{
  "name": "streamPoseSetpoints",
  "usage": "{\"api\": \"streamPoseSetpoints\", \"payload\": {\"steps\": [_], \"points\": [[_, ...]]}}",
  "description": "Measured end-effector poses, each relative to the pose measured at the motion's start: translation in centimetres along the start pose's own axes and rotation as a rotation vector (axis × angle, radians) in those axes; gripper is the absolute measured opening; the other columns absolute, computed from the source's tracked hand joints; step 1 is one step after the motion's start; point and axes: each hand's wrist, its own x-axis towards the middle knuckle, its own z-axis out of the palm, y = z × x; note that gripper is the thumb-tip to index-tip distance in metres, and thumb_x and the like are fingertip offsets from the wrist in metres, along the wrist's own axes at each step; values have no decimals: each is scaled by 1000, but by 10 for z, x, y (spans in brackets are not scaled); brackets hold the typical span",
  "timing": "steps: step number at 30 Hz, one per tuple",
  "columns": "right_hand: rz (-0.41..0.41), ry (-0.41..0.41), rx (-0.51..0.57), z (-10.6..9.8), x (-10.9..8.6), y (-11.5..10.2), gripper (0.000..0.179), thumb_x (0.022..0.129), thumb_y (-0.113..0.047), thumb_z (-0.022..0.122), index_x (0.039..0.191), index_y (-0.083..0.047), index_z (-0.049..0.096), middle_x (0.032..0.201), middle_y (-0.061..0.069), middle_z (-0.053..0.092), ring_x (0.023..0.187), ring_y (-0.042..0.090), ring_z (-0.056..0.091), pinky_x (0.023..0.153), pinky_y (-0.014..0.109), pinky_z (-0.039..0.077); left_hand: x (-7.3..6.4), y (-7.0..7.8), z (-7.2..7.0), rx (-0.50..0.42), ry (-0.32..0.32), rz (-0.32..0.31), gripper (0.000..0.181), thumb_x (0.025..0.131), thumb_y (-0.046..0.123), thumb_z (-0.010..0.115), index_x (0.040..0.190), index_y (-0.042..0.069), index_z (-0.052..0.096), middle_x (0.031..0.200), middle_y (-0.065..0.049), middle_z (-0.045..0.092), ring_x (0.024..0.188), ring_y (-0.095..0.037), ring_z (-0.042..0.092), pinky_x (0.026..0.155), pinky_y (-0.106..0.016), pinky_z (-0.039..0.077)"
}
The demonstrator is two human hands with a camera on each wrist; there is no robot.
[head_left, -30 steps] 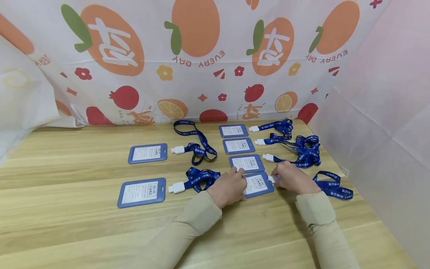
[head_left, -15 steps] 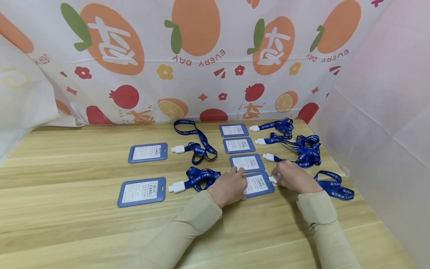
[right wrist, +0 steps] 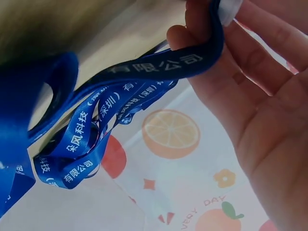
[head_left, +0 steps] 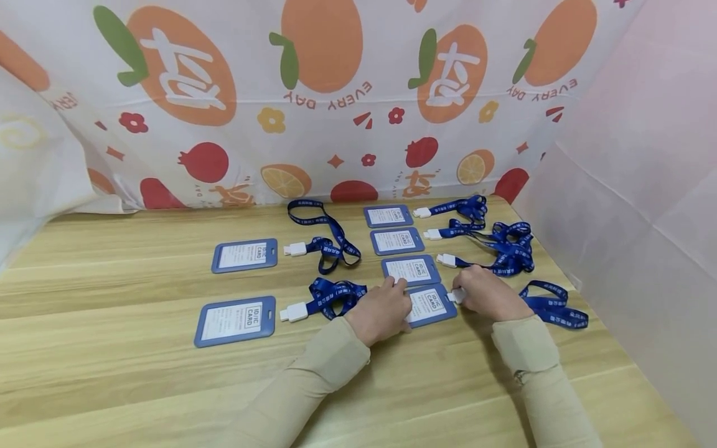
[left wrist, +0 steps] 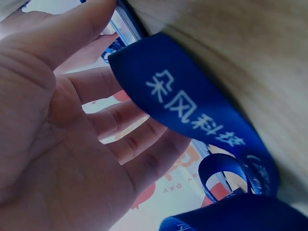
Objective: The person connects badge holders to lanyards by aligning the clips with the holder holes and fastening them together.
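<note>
My left hand (head_left: 381, 313) grips the left end of the nearest blue ID card holder (head_left: 427, 306) in the right column, thumb along its near edge. My right hand (head_left: 486, 295) pinches the white clip (head_left: 458, 295) of a blue lanyard (head_left: 554, 306) right at the holder's slotted end. In the right wrist view, that clip (right wrist: 229, 10) sits between thumb and fingers, with the blue strap (right wrist: 159, 65) running away from it. The left wrist view has the thumb at the holder's dark edge (left wrist: 131, 19), and another lanyard's strap (left wrist: 192, 103) crosses in front of the fingers.
Above the held holder lies another card holder (head_left: 411, 270), with more up the column and lanyards (head_left: 506, 249) bunched beside them. Two holders (head_left: 235, 320) with lanyards (head_left: 330, 246) lie at left. A fruit-print cloth (head_left: 313, 137) stands behind the wooden table (head_left: 168, 398), and a white wall at right.
The head view has shifted slightly. Both hands keep nearly the same places, at the card holder and the white clip.
</note>
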Motion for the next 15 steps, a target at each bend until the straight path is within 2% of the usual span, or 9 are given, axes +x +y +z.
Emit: {"api": "streamPoseSetpoints", "payload": {"steps": [7,15], "points": [[29,-28,3,-2,2,2,27,82,10,75,109,4,75,108,17,72,100,30,66,87,46,57,1,-1,-2,14,-1,-2,41,94,43,71,113,8,77,127,-12,61,106,-25,54,88,-34,56],[-8,-26,-32,1,0,6,26,81,6,78,107,5,75,106,17,72,99,32,66,86,46,56,2,0,0,-12,-17,-3,41,94,42,72,116,7,76,131,-12,59,109,-26,53,91,-35,55]]}}
